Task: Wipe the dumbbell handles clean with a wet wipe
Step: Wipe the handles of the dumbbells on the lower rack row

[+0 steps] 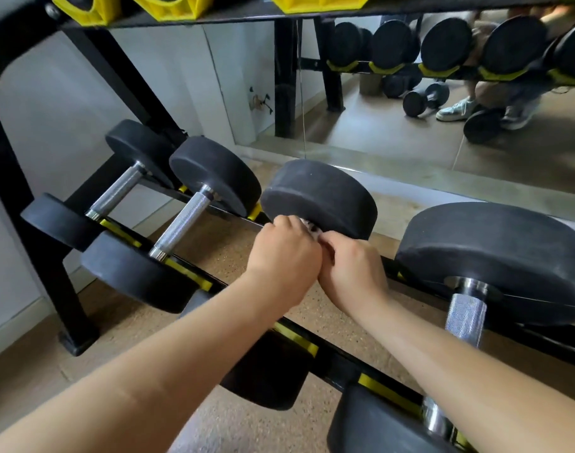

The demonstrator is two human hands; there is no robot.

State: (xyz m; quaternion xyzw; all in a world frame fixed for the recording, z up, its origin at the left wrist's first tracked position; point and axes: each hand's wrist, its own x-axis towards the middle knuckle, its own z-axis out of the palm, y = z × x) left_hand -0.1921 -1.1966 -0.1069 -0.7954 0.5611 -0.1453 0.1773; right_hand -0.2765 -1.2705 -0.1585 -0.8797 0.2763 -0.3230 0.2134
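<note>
Several black dumbbells lie on the low tier of a black rack (338,364) with yellow cradles. My left hand (284,256) and my right hand (351,273) are side by side, both curled around the handle of the third dumbbell (318,194), just below its far head. A bit of white wet wipe (312,228) shows between the two hands; the handle itself is hidden under them. Bare knurled steel handles show on the second dumbbell (183,222) to the left and the large dumbbell (466,317) to the right.
A wall mirror (443,125) behind the rack reflects more dumbbells and a crouching person's shoes. The upper shelf with yellow cradles (168,8) overhangs at the top. The rack's upright leg (24,207) stands at left on cork-coloured floor.
</note>
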